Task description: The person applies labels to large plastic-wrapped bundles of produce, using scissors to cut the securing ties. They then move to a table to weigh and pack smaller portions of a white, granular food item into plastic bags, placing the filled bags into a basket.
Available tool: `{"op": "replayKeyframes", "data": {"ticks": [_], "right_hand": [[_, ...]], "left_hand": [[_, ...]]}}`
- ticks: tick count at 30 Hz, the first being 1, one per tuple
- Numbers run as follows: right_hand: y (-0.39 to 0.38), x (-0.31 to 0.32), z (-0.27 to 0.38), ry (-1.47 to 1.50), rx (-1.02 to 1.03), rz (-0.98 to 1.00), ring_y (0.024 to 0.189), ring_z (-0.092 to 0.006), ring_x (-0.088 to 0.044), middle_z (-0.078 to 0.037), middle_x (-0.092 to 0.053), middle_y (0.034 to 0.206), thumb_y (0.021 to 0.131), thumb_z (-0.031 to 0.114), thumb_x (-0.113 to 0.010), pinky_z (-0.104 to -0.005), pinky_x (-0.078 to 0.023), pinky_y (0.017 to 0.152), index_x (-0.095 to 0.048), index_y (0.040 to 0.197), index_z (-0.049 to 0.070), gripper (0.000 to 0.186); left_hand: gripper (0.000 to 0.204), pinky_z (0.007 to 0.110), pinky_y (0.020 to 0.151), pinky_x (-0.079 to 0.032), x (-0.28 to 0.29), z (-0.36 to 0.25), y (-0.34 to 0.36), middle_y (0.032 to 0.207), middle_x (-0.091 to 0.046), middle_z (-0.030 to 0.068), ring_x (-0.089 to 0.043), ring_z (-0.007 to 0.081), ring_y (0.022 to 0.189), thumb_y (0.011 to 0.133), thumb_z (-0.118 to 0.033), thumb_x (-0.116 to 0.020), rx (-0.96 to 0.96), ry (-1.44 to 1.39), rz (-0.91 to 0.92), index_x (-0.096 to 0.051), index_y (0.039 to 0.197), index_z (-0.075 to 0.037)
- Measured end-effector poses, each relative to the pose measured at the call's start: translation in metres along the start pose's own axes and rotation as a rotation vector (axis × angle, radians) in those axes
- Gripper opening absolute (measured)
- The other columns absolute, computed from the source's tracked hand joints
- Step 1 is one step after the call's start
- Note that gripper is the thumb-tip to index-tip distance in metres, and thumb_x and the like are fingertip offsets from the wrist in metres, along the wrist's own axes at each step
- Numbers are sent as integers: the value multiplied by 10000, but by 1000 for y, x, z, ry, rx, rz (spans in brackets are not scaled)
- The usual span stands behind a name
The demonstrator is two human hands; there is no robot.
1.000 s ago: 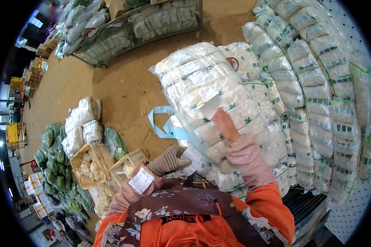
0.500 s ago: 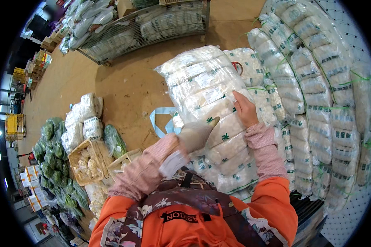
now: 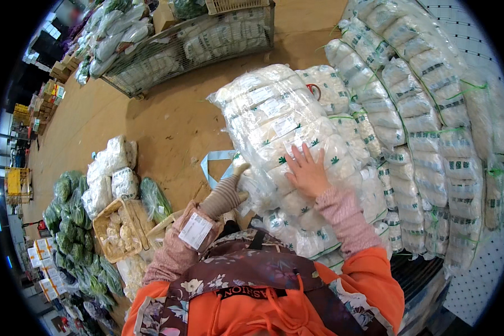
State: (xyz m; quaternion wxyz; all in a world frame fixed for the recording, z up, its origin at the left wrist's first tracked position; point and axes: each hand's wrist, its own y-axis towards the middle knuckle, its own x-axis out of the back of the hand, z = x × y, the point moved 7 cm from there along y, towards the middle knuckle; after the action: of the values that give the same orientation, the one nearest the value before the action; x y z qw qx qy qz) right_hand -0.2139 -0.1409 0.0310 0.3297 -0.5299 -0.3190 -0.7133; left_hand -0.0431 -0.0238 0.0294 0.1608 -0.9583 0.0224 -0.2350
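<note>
My left hand, in a striped grey-beige glove, is at the near left side of a large clear-wrapped bundle of white packs, thumb and fingers apart against the loose plastic. A printed white label is on my left sleeve. My bare right hand lies on the bundle's top with fingers spread, just below several white labels. Red-handled scissors rest on the packs behind. A light blue strap loops out from the bundle's left side.
Tall tied stacks of white packs stand at right. Behind is a loaded wire-mesh cart on the brown floor. At left are bagged green vegetables, white bags and a plastic basket; boxes line the far left.
My right hand has let go of a white slip and flattened onto the bundle, lower than half a second ago. My left hand, over the bundle half a second ago, has drawn back to its left side.
</note>
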Motion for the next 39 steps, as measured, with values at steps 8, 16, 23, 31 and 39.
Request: {"op": "replayKeyframes", "data": {"ticks": [8, 16, 23, 31, 39], "right_hand": [[-42, -22, 103, 1595, -551, 247, 544, -86, -492, -4, -574, 657, 875, 179, -559, -235, -383, 509, -599, 899, 38, 148], [-31, 0, 139, 1761, -700, 43, 473, -28, -407, 23, -512, 592, 874, 142, -582, -164, -334, 462, -588, 815, 31, 126], [-34, 45, 132, 684, -374, -388, 663, -134, -540, -51, -597, 873, 736, 152, -701, -261, -427, 545, -602, 982, 12, 300], [-43, 33, 134, 913, -167, 316, 728, -211, -621, -97, -651, 807, 759, 213, -645, -323, -470, 642, -674, 911, 58, 219], [-72, 42, -67, 1769, -688, -554, 892, -183, -595, -146, -599, 1062, 930, 232, -434, -292, -489, 785, -506, 1114, -59, 352]], "left_hand": [[749, 257, 873, -407, 21, -24, -48, 1165, -481, 91, -483, 130, 1011, 710, 52, -605, -294, -648, -182, -269, 1371, -53], [606, 301, 840, -459, 15, 11, -91, 1100, -566, 81, -552, 149, 979, 717, -18, -652, -51, -974, 27, -402, 1268, 14], [287, 298, 754, -480, 9, 26, -105, 885, -633, 49, -582, 127, 837, 754, -61, -612, 94, -806, 101, -588, 1025, 27], [202, 258, 685, -456, -14, -13, -103, 846, -597, 6, -509, 64, 772, 813, -66, -566, -128, -245, 355, -563, 1003, 4], [294, 262, 711, -457, -42, 17, -92, 888, -610, 35, -531, 85, 817, 796, -73, -598, 17, -566, 397, -552, 1067, 30]]}}
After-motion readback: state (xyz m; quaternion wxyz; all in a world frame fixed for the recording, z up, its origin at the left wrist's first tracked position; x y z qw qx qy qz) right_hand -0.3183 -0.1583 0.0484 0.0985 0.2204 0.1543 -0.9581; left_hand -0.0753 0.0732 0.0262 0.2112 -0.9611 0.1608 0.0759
